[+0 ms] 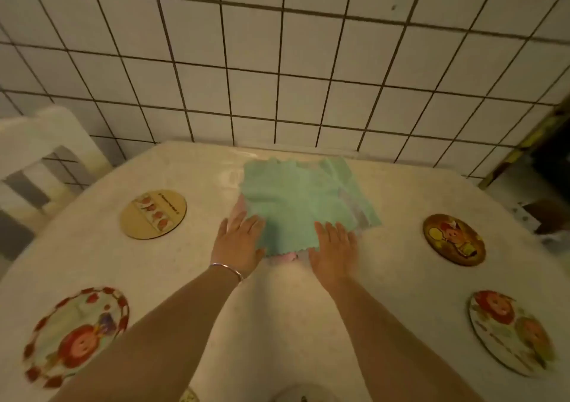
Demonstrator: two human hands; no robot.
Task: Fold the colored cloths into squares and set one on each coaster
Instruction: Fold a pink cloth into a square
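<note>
Nearest the camera, two bare forearms reach forward over a pale speckled table, and a thin metal bangle circles the left wrist. To the near left lies a round coaster with a red-dotted rim, and to the near right a second flowered coaster, both bare and well apart from the hands. Farther in, the left hand lies flat with fingers spread, its fingertips over the near left corner of a green cloth; the hand is open and pressing, not pinching. The right hand lies flat in the same way, open-palmed, fingertips on the cloth's near edge close to its right corner. The green cloth sits at the middle of the table, roughly square, with a scalloped edge, on top of other cloths: a pink cloth peeks out between the hands, and a pale edge shows at the right side. Beyond the hands, a tan wooden coaster lies to the left and a dark brown picture coaster to the right, both uncovered. Behind the table rises a white tiled wall, and a white chair stands at the far left.
</note>
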